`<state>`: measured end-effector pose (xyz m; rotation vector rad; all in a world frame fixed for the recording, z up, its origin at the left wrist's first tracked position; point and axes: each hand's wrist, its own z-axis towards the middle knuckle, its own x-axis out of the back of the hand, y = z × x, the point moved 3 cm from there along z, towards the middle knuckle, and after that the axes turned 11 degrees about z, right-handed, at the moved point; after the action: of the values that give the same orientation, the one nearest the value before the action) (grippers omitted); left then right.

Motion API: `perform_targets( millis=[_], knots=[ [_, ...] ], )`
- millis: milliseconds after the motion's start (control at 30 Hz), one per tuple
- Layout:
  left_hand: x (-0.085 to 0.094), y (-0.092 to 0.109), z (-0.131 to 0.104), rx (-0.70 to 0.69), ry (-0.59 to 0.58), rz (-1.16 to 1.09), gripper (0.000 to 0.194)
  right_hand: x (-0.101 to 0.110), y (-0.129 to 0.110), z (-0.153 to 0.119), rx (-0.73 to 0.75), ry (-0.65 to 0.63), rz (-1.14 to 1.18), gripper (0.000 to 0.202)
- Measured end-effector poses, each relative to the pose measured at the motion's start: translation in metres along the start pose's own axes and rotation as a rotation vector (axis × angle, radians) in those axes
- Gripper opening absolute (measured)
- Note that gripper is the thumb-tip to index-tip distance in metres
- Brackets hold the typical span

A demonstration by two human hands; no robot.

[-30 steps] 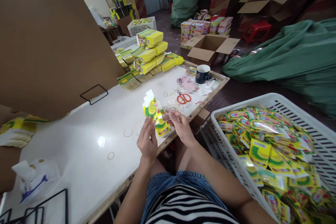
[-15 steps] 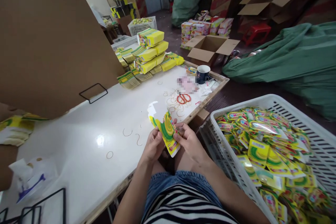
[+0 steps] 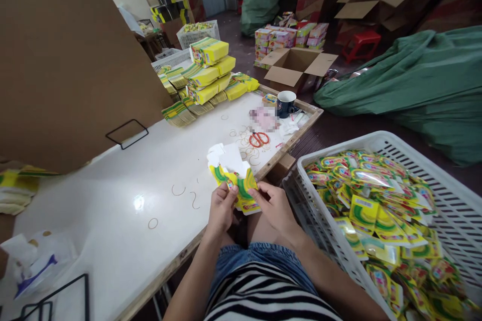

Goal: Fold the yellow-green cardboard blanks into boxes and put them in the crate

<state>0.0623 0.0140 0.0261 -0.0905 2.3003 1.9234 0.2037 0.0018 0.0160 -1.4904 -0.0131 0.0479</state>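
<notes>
A yellow and green printed carton (image 3: 246, 180) with white inner flaps is held over the table's front edge, above my lap. My left hand (image 3: 222, 205) pinches its left side between thumb and fingers. On the right side, my right hand (image 3: 273, 205) grips the carton's edge. The white flaps spread out beyond my fingers, over the white table (image 3: 124, 241). Behind the carton lie red-handled scissors (image 3: 259, 139) among scattered rubber bands (image 3: 244, 153).
Stacked yellow cartons (image 3: 207, 72) stand at the table's far end, near a dark mug (image 3: 286, 104). To my right is a white basket (image 3: 384, 136) full of yellow packets (image 3: 376, 210). A tissue pack (image 3: 41, 266) and black wire frames (image 3: 86, 291) sit at the left.
The carton has opened out from a narrower, folded shape, and its white flaps now show wide. Both hands still hold it. The whole view has shifted slightly.
</notes>
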Motion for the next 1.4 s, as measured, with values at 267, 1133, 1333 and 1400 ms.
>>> perform_targets(
  millis=[267,1133,1333,1400],
  knots=[
    [-0.001,0.007,-0.01,-0.146,0.106,0.231,0.065,0.003,-0.001,0.0,0.032,0.008,0.039,0.023],
    [-0.008,0.02,-0.019,-0.064,-0.238,0.348,0.041,0.045,-0.03,0.019,0.222,-0.208,0.056,0.034],
    [-0.01,0.014,-0.015,-0.126,-0.125,0.451,0.037,0.043,-0.033,0.018,0.023,-0.275,0.05,0.034],
    [-0.012,0.014,-0.015,-0.128,-0.143,0.467,0.04,0.036,-0.034,0.02,0.018,-0.21,-0.06,0.031]
  ],
)
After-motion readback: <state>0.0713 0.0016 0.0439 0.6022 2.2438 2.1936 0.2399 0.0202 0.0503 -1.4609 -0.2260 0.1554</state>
